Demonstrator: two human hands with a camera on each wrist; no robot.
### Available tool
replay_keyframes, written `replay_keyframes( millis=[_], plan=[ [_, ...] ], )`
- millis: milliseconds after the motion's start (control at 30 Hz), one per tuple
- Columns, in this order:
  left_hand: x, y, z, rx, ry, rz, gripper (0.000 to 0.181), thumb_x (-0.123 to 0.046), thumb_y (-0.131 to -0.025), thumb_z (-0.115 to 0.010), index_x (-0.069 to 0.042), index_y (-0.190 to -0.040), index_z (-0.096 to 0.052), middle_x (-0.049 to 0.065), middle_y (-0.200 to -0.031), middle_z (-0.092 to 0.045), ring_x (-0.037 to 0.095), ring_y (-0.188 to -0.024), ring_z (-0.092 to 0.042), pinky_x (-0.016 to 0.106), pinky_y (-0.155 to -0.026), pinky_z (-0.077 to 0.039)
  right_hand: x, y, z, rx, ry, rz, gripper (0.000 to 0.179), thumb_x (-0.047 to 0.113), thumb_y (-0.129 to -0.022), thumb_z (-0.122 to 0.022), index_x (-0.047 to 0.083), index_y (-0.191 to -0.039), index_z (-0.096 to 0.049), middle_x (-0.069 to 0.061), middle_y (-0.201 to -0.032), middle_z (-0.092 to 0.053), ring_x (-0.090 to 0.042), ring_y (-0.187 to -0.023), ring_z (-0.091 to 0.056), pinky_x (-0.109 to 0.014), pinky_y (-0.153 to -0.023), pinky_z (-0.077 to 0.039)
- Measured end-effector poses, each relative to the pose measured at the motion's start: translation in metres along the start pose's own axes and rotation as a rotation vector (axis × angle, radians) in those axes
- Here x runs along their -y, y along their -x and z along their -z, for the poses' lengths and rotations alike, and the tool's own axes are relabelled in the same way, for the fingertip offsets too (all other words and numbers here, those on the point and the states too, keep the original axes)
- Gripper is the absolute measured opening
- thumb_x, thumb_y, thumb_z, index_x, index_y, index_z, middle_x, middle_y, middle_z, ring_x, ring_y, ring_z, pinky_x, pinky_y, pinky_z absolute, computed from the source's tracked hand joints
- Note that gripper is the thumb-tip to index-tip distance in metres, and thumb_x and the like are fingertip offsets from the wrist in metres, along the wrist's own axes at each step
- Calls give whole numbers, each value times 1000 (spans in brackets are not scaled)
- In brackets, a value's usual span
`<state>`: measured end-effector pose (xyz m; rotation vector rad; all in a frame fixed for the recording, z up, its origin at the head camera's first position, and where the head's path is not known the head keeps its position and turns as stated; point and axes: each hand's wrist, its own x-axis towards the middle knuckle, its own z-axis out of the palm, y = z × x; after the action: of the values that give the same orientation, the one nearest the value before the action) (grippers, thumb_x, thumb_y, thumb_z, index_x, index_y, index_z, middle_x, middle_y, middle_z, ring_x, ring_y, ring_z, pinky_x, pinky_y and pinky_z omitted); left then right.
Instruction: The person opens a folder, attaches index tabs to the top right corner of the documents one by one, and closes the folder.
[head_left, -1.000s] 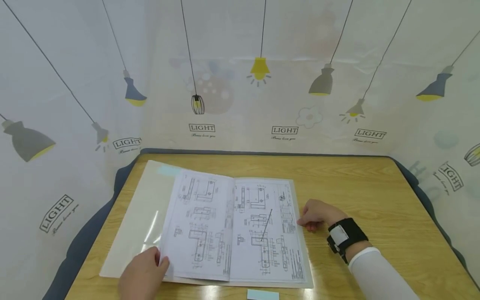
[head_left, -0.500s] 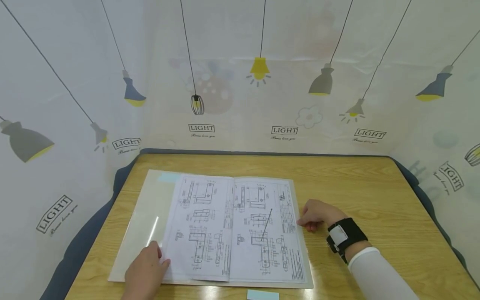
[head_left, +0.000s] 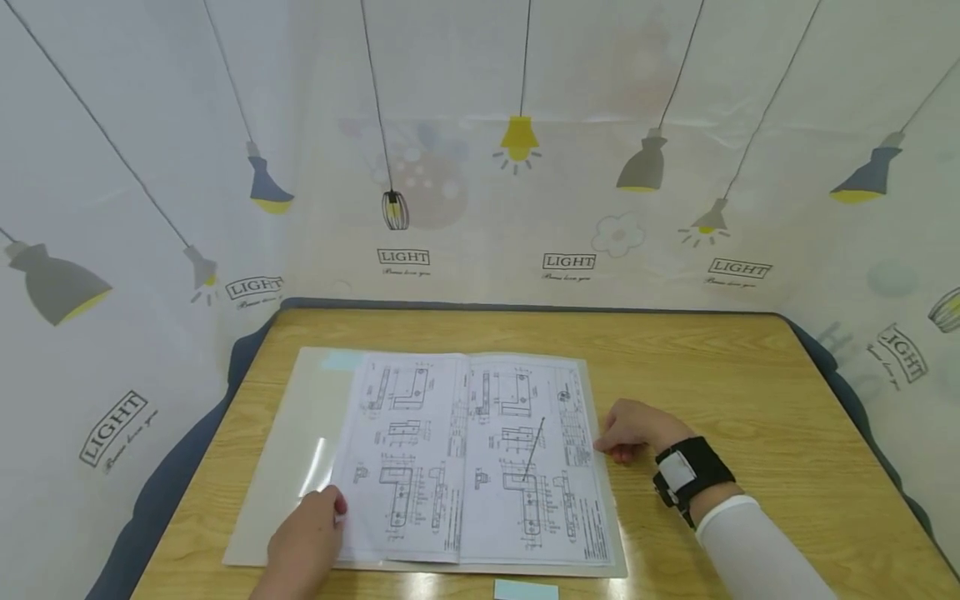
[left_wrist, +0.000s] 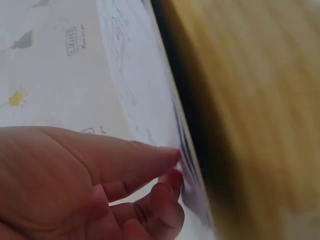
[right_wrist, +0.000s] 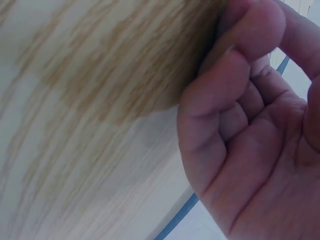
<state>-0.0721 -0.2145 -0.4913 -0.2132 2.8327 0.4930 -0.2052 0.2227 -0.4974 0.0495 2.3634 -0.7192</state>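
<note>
An open folder of printed technical drawings lies on the wooden table. Its left page and right page both face up. At the lower left edge of the left page, my left hand has thumb and fingertips together on the paper, seen closer in the left wrist view. My right hand, wearing a black wrist strap, holds the folder's right edge with its thumb and index finger. Its other fingers are curled, as the right wrist view shows; the pinching tips are hardly visible there.
A small pale blue card lies at the table's near edge, below the folder. Bare wood extends on the right side. Curtain-like sheets printed with lamps enclose the table's back and sides.
My left hand has shifted slightly right and the folder's left side has come down flatter, its outer edge moving inward. My right hand has stayed at the right edge.
</note>
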Motion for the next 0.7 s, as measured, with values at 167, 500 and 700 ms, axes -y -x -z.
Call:
replay_keyframes(
  millis=[167,500,700],
  plan=[
    [-22,14,14,-89,-23,-96,7,-5,-84,-60,-9,-89,-59,3,-76,-52,17,-61,-49,32,-50,-40,2,1,0,2,0,5,21,16,-84,-70,5,-67,-65,-3,-56,-60,-12,-49,-55,-21,-48,-44],
    [-99,33,14,-124,-37,-371,36,-29,-83,-70,-12,-114,-61,4,-103,-59,21,-93,-58,38,-73,-52,0,1,1,7,-13,-13,19,15,-83,-70,4,-68,-65,-3,-57,-61,-12,-50,-55,-21,-48,-44],
    [-146,20,-3,-43,-110,-595,56,-35,-85,-68,-14,-134,-52,9,-135,-51,29,-126,-46,49,-96,-45,-2,0,0,8,-23,-4,20,15,-82,-71,4,-67,-65,-3,-56,-61,-12,-49,-55,-21,-47,-44]
  ],
)
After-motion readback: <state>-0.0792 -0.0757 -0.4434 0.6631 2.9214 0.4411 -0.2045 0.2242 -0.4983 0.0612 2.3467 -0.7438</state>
